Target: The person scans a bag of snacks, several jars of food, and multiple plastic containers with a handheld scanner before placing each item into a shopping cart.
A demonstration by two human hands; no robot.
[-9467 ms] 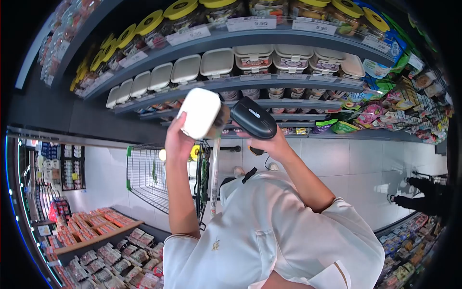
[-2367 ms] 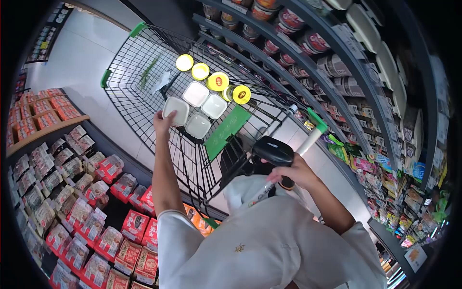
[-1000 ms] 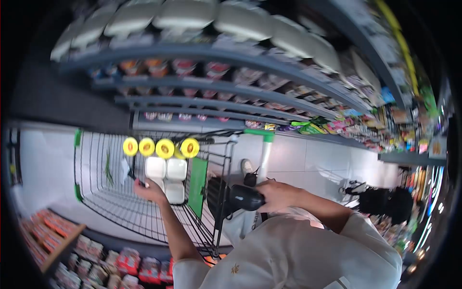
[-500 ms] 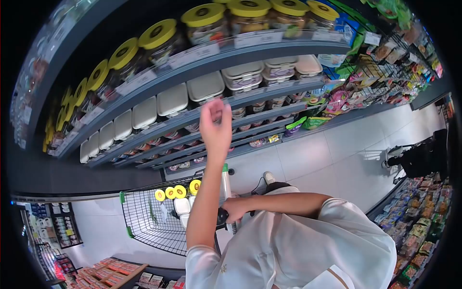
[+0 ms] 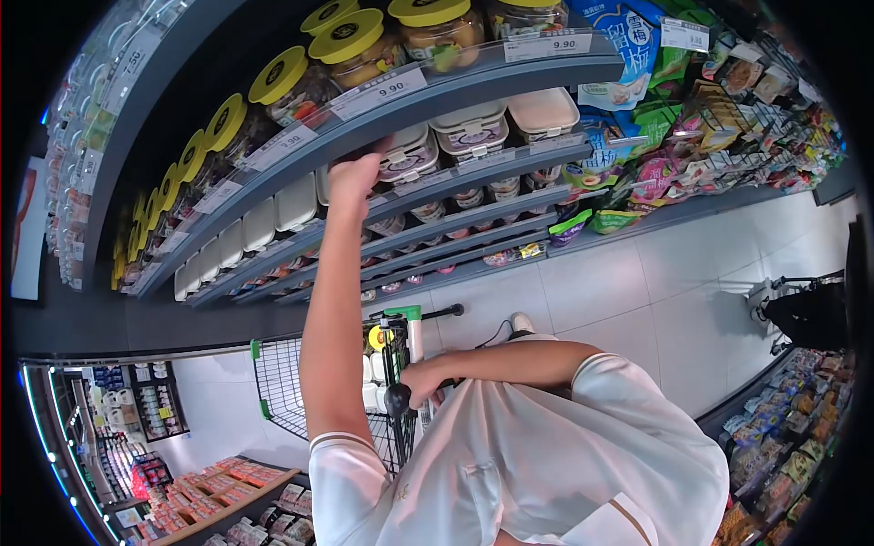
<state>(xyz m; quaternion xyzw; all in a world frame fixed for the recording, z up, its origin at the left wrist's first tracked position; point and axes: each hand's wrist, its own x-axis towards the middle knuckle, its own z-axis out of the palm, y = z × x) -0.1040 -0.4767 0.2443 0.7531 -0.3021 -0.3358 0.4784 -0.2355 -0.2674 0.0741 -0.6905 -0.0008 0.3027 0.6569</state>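
My left hand [image 5: 355,177] reaches into the shelf gap beneath the upper ledge, at a row of plastic boxes with white lids [image 5: 472,116]. Its fingers are mostly hidden among the boxes and under the ledge, so whether it grips one cannot be made out. Lower down, my right hand [image 5: 425,379] is closed around the handle of a shopping cart [image 5: 282,378]. A yellow-lidded jar [image 5: 379,338] and several white-lidded boxes [image 5: 370,397] lie in the cart, partly covered by my left arm.
Jars with yellow lids [image 5: 346,36] line the shelf above. Blue snack bags [image 5: 619,55] hang at the right end of the shelving. Packaged goods [image 5: 774,428] fill a display at lower right, and a dark wheeled object [image 5: 806,309] stands on the tiled floor.
My left hand has moved from in front of the shelf left and up into the row of boxes. The view has shifted closer to the shelf. My right hand stays on the handle.
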